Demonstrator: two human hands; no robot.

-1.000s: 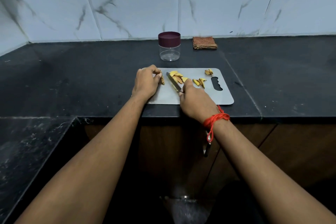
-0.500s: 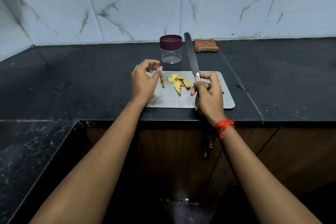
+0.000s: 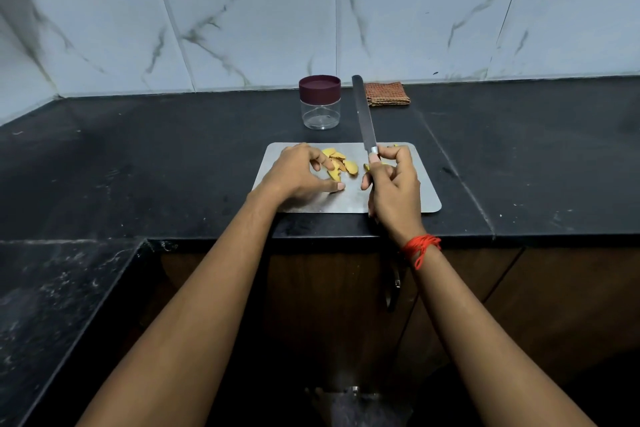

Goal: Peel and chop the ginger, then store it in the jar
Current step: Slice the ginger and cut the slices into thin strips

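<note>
Ginger slices (image 3: 349, 167) touch the curled left hand (image 3: 294, 177), grasp unclear; right hand (image 3: 394, 191) grips knife (image 3: 363, 115).

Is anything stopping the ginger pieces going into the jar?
Yes: the dark maroon lid sits on the clear plastic jar, closing it. Nothing else visible lies between the yellow ginger slices on the steel chopping board and that jar.

Nothing here can be read: I find no word, number or brand anywhere in the frame. The jar (image 3: 320, 104) at upper centre shows a plain maroon lid and a clear wall. The knife (image 3: 364, 115) just to its right shows a bare blade, and the cutting board (image 3: 349, 203) at centre shows bare metal. I can make out no marking on any of them.
</note>
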